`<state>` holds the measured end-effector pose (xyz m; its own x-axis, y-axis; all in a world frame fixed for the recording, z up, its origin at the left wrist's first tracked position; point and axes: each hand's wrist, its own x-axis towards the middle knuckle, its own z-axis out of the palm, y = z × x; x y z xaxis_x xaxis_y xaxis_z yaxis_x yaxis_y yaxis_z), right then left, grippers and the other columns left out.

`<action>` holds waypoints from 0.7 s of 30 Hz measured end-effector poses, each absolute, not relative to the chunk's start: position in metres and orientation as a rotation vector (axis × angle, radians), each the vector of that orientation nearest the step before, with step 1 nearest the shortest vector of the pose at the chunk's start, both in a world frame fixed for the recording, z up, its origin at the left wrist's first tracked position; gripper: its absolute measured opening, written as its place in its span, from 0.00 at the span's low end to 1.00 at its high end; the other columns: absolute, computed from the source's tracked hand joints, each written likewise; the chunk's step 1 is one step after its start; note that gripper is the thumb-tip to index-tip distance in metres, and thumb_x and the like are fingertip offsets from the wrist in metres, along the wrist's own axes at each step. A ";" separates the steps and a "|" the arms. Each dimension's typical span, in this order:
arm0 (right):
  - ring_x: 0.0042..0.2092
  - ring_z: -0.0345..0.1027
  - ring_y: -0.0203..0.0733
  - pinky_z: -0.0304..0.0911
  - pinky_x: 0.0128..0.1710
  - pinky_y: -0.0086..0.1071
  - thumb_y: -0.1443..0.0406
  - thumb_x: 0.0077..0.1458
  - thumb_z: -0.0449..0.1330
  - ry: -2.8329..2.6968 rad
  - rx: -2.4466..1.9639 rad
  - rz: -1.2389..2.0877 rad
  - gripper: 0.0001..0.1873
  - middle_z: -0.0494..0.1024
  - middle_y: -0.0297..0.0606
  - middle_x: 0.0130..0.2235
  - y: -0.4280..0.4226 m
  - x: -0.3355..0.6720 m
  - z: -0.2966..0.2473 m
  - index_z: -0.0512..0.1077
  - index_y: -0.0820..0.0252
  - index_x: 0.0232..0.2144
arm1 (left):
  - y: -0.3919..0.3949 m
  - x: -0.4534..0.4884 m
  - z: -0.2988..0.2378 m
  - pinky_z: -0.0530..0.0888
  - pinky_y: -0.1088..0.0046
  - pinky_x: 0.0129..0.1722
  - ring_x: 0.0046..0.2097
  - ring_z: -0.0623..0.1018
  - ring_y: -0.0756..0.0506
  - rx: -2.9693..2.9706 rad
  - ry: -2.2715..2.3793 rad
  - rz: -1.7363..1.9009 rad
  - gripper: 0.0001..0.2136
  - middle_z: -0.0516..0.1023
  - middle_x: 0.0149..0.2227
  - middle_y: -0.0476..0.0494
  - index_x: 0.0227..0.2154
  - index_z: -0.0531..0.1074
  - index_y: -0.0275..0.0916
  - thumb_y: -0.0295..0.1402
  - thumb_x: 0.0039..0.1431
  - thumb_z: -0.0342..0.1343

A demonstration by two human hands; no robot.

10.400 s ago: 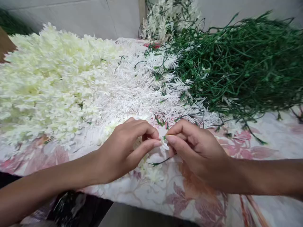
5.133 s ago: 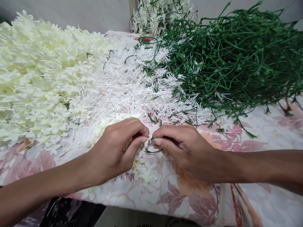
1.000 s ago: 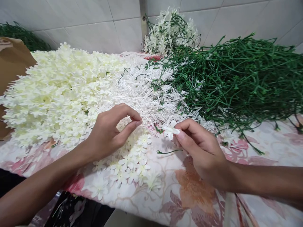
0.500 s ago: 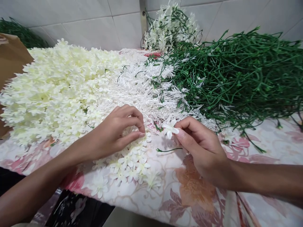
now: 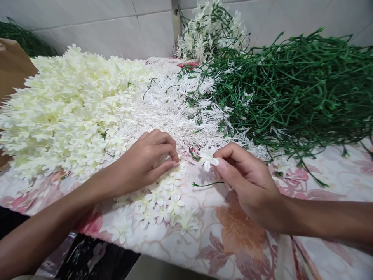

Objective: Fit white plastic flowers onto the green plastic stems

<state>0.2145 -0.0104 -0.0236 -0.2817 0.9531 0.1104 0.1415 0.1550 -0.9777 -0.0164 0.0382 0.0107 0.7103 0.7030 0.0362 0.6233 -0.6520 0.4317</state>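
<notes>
Blossom: a single white blossom (image 5: 208,157) sits at the fingertips of the right hand (image 5: 250,186), raised just above the table's floral cloth (image 5: 239,237), petals spread and facing up.
Right grip: thumb and forefinger are closed tight on the blossom's base, and the other 3 fingers are curled under.
Stem: a thin green stem (image 5: 206,183) shows just below those fingers. Its near end is hidden under the hand, so I cannot tell whether it joins the blossom.
Left grip: the left hand (image 5: 142,161) rests on the far edge of the loose blossoms (image 5: 163,202). Thumb and forefinger tips are almost together and touch the petals; whether 1 is pinched between them cannot be told.
Step in hand: as I read it, 1 blossom is kept ready in the right hand while the left picks among the loose ones.
What a next move calls for: the petals overlap, so lifting only 1 would need a fine 2-finger pinch. The right grip would have to stay firm.
Around: the cream blossom pile (image 5: 67,112) lies to the left and the white spiky pieces (image 5: 171,112) in the middle. The heap of bare green stems (image 5: 291,89) is on the right, and the flowered sprigs (image 5: 208,33) stand against the tiled wall (image 5: 110,27).
</notes>
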 end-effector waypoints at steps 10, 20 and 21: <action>0.24 0.48 0.31 0.49 0.22 0.26 0.66 0.65 0.50 -1.627 -1.068 1.231 0.09 0.57 0.26 0.23 -0.010 0.214 -0.022 0.61 0.57 0.30 | 0.038 -0.014 0.006 0.65 0.62 0.46 0.46 0.67 0.40 2.533 1.039 0.255 0.08 0.67 0.43 0.40 0.34 0.71 0.38 0.32 0.65 0.48; 0.24 0.50 0.31 0.49 0.22 0.26 0.65 0.66 0.50 -1.641 -1.067 1.242 0.09 0.58 0.27 0.24 -0.009 0.215 -0.022 0.62 0.57 0.30 | 0.036 -0.012 0.011 0.62 0.55 0.53 0.52 0.61 0.38 2.341 1.087 0.109 0.12 0.64 0.48 0.41 0.30 0.66 0.38 0.36 0.67 0.44; 0.24 0.50 0.31 0.49 0.22 0.26 0.65 0.66 0.50 -1.643 -1.067 1.239 0.09 0.58 0.27 0.24 -0.009 0.215 -0.022 0.62 0.58 0.30 | 0.037 -0.012 0.011 0.62 0.56 0.53 0.53 0.61 0.39 2.325 1.085 0.102 0.12 0.64 0.49 0.41 0.30 0.66 0.38 0.36 0.67 0.43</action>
